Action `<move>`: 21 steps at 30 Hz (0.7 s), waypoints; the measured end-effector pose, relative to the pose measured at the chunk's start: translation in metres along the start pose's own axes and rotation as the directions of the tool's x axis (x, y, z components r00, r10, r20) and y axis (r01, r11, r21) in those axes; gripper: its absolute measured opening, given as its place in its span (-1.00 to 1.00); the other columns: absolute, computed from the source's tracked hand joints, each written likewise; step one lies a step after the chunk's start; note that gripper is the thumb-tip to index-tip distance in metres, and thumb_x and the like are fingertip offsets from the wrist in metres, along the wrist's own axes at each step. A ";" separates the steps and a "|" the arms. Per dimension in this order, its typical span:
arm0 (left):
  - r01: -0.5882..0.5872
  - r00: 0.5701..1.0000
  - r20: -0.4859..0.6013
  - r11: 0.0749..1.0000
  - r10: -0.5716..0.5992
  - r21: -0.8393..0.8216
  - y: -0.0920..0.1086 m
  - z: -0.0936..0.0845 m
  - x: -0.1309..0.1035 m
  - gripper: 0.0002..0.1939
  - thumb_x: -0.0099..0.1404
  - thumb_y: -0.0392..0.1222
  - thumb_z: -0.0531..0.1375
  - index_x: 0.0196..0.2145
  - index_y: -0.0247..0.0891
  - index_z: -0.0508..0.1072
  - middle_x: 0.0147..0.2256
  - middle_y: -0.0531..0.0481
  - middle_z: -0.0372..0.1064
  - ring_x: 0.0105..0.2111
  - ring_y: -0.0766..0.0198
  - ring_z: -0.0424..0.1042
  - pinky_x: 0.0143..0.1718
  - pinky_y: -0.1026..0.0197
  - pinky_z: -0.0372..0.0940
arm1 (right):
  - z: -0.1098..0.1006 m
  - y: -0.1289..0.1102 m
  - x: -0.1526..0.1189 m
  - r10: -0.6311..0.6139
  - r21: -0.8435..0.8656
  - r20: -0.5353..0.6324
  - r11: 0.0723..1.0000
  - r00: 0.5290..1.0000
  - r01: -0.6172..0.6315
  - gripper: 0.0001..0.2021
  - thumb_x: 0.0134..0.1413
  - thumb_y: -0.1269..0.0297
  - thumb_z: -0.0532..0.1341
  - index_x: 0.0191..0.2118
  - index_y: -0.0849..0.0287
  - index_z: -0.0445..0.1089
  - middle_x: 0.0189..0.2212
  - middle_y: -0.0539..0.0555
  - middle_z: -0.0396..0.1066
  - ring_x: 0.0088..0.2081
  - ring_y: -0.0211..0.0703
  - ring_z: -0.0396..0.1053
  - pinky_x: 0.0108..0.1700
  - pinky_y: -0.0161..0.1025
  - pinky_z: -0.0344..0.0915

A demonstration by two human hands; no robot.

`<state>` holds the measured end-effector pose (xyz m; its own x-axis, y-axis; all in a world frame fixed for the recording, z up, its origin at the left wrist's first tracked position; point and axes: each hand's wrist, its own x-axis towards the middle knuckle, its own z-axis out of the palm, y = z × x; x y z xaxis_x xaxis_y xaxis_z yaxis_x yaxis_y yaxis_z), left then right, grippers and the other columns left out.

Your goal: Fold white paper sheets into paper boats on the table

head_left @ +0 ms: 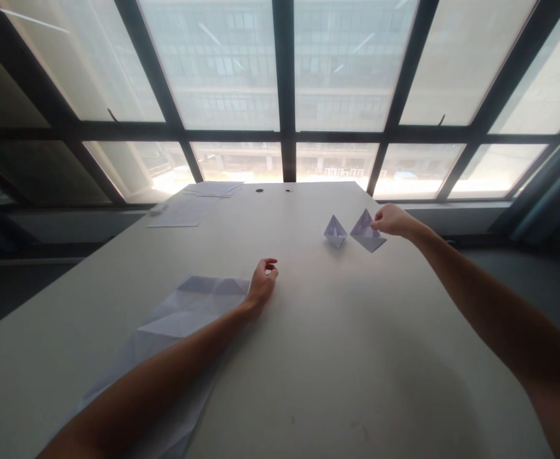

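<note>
A folded paper boat [369,239] is pinched at its right side between the thumb and fingers of my right hand [394,220], over the right part of the table. Just left of it stands a second, smaller paper boat [335,233], with a narrow gap between the two. My left hand [263,282] rests on the table with loosely curled fingers, a gap between thumb and fingers, and nothing in it. Under and beside my left forearm lies a large creased sheet of paper [188,312], partly hidden by the arm.
The white table [308,370] reaches away toward tall windows with dark frames [287,76]. At its far left lie several flat paper sheets [179,211]. Two small holes, one a dark cable hole [259,190], show near the far edge. A curtain [547,197] hangs at the right.
</note>
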<state>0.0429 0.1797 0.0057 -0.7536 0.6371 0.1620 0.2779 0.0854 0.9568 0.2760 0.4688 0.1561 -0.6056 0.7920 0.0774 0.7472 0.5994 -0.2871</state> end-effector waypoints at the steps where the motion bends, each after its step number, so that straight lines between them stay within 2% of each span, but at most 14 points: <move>1: -0.002 1.000 0.005 1.000 0.002 -0.008 0.000 0.000 0.000 -0.64 0.12 -0.24 0.11 -0.09 -0.29 0.40 -0.30 -0.03 0.34 -0.48 0.32 0.28 -0.50 0.31 0.19 | 0.000 0.008 0.013 0.023 -0.027 -0.017 0.999 1.000 -0.024 -0.87 -0.08 0.33 0.27 -0.47 0.31 0.50 -0.53 0.12 0.43 -0.46 -0.16 0.38 -0.46 -0.32 0.22; 5: 0.000 1.000 0.005 1.000 0.000 -0.017 -0.001 0.000 0.001 -0.62 0.10 -0.23 0.11 -0.09 -0.30 0.40 -0.31 -0.03 0.34 -0.47 0.31 0.28 -0.48 0.30 0.19 | 0.019 0.019 0.058 0.127 -0.128 -0.039 0.983 0.991 -0.131 -0.77 -0.10 0.32 0.31 -0.26 0.33 0.50 -0.31 0.23 0.48 -0.28 -0.03 0.45 -0.33 -0.25 0.34; 9: -0.001 1.000 0.000 1.000 0.001 -0.007 -0.001 -0.001 0.002 -0.62 0.08 -0.23 0.10 -0.10 -0.29 0.41 -0.31 -0.03 0.36 -0.46 0.30 0.30 -0.45 0.28 0.21 | 0.044 0.015 0.083 0.202 -0.168 -0.032 0.964 0.979 -0.205 -0.64 -0.07 0.33 0.32 -0.09 0.30 0.45 -0.14 0.28 0.46 -0.10 0.09 0.44 -0.17 -0.15 0.37; 15: -0.021 1.000 0.010 1.000 0.021 -0.002 -0.004 -0.001 0.003 -0.63 0.06 -0.23 0.10 -0.14 -0.29 0.44 -0.32 -0.04 0.38 -0.44 0.28 0.33 -0.42 0.26 0.24 | 0.067 0.020 0.098 0.256 -0.194 -0.004 0.948 0.967 -0.251 -0.58 -0.03 0.34 0.30 0.02 0.31 0.39 -0.05 0.36 0.42 0.02 0.14 0.39 -0.07 -0.07 0.36; 21: -0.022 1.000 0.004 1.000 0.022 0.000 -0.003 0.000 0.003 -0.62 0.06 -0.23 0.09 -0.14 -0.27 0.44 -0.31 -0.03 0.38 -0.44 0.29 0.33 -0.42 0.27 0.24 | 0.072 0.025 0.102 0.277 -0.202 0.002 0.941 0.961 -0.271 -0.56 -0.02 0.36 0.29 0.04 0.31 0.39 -0.04 0.38 0.42 0.03 0.13 0.39 -0.05 -0.07 0.35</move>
<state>0.0398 0.1810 0.0032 -0.7449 0.6420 0.1815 0.2942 0.0718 0.9530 0.2130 0.5561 0.0878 -0.3753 0.9269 -0.0068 0.9227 0.3729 -0.0982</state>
